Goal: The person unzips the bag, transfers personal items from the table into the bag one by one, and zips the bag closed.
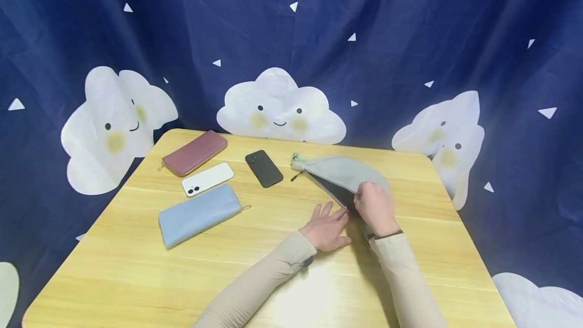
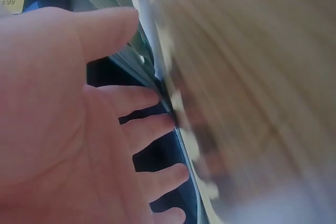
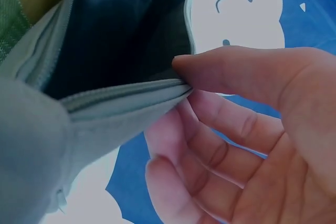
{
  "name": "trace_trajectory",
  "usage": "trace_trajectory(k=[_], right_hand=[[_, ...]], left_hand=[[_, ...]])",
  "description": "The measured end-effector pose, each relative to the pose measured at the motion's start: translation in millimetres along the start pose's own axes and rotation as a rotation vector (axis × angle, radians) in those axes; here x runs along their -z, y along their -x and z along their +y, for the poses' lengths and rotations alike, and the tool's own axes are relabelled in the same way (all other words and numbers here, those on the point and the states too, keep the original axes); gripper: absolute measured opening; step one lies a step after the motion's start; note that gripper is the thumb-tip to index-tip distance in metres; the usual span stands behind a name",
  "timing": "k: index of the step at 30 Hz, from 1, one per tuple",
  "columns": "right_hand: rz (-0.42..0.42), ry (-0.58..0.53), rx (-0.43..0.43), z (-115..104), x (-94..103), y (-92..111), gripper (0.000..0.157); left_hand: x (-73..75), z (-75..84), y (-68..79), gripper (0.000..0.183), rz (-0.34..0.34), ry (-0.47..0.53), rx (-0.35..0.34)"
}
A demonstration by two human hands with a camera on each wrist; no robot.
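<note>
A pale grey-green zip pouch [image 1: 343,170] lies at the right of the table, its zipped mouth gaping to show a dark lining [image 3: 126,40]. My right hand [image 1: 377,209] lifts the upper edge of that mouth, pinching the zip edge between thumb and finger, as the right wrist view shows. Against the lower edge rest the spread, fairly straight fingers of my left hand [image 1: 325,229]. A dark zip pull [image 1: 297,176] hangs at the pouch's left end. In the left wrist view, the left palm [image 2: 42,119] hides part of the pouch.
To the left lie a blue zip wallet [image 1: 200,214], a white phone [image 1: 208,179] and a dark red zip wallet [image 1: 196,153]. A black phone [image 1: 264,168] sits between them and the pouch. Behind the wooden table [image 1: 136,277] hangs a blue cloud-patterned curtain [image 1: 191,24].
</note>
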State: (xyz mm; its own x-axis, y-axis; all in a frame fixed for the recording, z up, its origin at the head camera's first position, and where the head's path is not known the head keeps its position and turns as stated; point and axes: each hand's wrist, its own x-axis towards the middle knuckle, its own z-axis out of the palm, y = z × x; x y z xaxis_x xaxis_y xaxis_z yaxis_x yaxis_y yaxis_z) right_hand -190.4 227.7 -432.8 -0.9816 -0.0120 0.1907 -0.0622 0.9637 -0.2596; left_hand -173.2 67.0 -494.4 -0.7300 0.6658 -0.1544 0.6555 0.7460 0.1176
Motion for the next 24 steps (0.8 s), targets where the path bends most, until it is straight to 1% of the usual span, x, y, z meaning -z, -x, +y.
trace_trajectory(k=[2,5,10,12,16,21,24], right_hand=[[0.019,0.009,-0.005,0.4,1.2,-0.5,0.014],[0.022,0.005,-0.019,0.9,3.2,-0.7,0.014],[0.008,-0.004,-0.033,1.6,4.6,-0.2,0.009],[0.002,-0.005,-0.029,1.8,4.5,0.0,0.008],[-0.005,-0.005,-0.018,1.4,4.0,0.3,0.009],[-0.011,-0.008,-0.012,1.6,2.8,0.0,0.011],[-0.016,-0.017,-0.005,2.6,3.0,-0.5,0.011]], left_hand=[[-0.2,0.8,-0.2,0.071,-0.004,0.015,0.008],[-0.5,1.2,-0.6,0.073,-0.010,0.025,0.018],[-0.7,1.3,-0.3,0.077,-0.020,0.056,0.030],[-0.3,1.3,0.0,0.078,-0.025,0.068,0.032],[0.8,1.2,0.8,0.078,-0.037,0.073,0.027],[1.7,0.2,1.5,0.077,-0.032,0.055,0.012],[4.3,-1.2,3.0,0.076,-0.038,0.071,0.000]])
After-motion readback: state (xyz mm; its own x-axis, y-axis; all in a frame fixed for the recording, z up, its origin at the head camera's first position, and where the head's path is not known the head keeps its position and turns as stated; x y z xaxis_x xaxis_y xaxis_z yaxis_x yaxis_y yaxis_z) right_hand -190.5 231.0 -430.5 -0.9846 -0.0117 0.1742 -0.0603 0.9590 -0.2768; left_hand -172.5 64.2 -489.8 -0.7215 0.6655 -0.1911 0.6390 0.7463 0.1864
